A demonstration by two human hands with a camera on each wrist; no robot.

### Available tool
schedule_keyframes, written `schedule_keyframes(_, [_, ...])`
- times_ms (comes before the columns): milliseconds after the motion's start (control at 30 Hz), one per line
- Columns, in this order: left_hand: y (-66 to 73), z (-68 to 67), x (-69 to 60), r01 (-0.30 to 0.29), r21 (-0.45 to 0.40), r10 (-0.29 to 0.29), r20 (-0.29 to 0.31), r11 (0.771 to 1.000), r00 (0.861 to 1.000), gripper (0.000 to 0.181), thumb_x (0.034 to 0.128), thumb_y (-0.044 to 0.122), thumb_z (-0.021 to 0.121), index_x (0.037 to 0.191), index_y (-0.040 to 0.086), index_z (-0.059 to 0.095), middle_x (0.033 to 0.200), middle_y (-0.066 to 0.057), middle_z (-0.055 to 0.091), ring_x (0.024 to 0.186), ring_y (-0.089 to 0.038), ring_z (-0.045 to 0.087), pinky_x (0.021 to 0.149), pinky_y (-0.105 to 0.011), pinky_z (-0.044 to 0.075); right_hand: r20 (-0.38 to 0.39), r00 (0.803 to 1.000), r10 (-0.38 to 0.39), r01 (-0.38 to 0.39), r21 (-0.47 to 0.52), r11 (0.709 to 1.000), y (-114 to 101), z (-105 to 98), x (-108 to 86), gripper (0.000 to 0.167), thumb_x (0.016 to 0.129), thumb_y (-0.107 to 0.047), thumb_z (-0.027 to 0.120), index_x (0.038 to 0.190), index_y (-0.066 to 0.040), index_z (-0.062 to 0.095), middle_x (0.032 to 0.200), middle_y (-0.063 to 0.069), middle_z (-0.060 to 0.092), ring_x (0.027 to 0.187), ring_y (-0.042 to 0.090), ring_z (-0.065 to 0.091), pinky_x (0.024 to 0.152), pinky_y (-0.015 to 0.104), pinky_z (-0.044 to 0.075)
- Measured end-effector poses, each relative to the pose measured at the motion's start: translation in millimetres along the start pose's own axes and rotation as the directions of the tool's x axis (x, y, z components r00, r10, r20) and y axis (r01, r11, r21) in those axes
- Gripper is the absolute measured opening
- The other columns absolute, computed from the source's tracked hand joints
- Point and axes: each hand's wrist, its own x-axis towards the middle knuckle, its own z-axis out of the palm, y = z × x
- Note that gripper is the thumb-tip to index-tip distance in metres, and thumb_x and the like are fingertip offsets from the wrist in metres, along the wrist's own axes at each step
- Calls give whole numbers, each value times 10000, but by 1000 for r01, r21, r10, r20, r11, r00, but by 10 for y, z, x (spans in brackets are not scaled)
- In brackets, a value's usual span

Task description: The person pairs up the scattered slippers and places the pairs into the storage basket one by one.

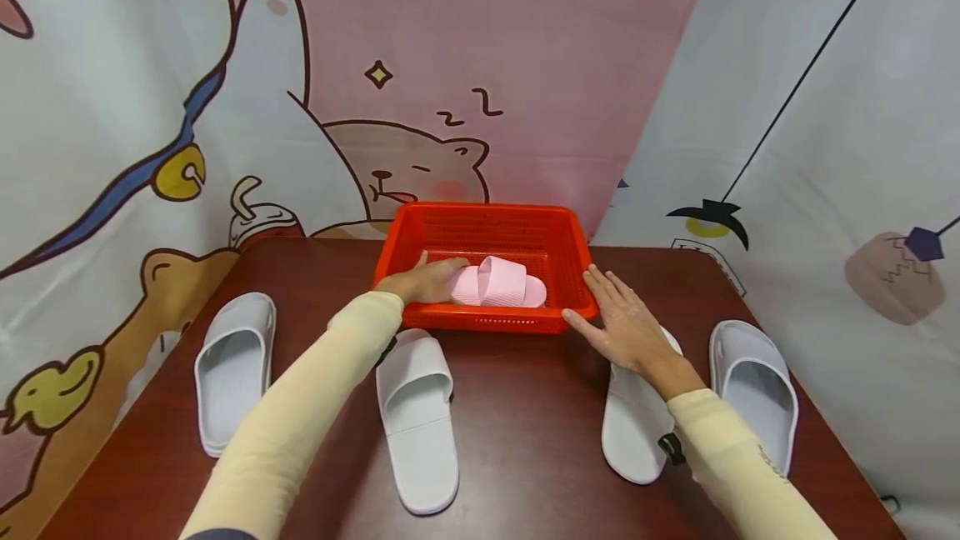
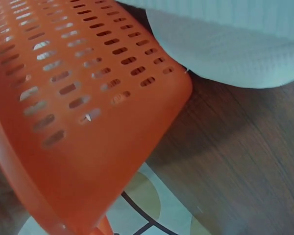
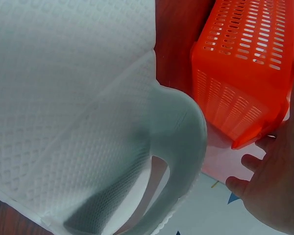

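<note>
A red plastic basket [image 1: 487, 320] with slotted walls stands at the back of the table, and pink slippers [image 1: 504, 282] lie inside it. My left hand [image 1: 426, 282] reaches over the basket's left side, its fingers against the left end of the pink slippers and one digit raised. The fingertips there are partly hidden. At the basket's right wall, my right hand [image 1: 622, 319] rests with fingers extended and thumb spread toward the front corner. Under my right forearm lies a white slipper [image 1: 636, 427], partly covered. Another white slipper [image 1: 418, 440] lies beside my left forearm.
A grey-white slipper [image 1: 234, 373] lies at the table's left edge, and a similar slipper [image 1: 757, 394] at the right edge. Behind the brown table [image 1: 525, 457] hangs a printed cartoon cloth [image 1: 525, 65], close to the basket's back.
</note>
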Motion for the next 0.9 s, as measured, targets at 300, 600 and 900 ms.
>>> schedule_keyframes(300, [14,38,75,17,14,-17,3,1000,1000,654,917,337,763,1480,104,526,1504,-96,506,1446,-293,369,1147,-640,-63,3,1000,8,-8,-7,1000,0,1,6,945,958,-704,426,1614,-53,231,1667,141,194,1513,385,140,1178,592,121])
schedule_keyframes(600, [35,24,41,49,-13,-48,47,999,998,620,958,284,721,1514,135,490,1540,-94,464,1470,-301,322,1151,-628,-65,-4,1000,7,-7,-6,1000,-4,2,1,946,953,-705,436,1612,-55,243,1664,140,203,1509,390,153,1166,612,147])
schedule_keyframes(900, [48,25,5,38,-63,-34,56,997,998,624,964,278,707,1523,121,476,1528,-123,472,1436,-322,370,1182,-576,127,-1,1000,10,-10,-5,1000,-19,-3,-11,947,957,-703,429,1611,-46,236,1665,146,197,1511,385,154,1177,588,140])
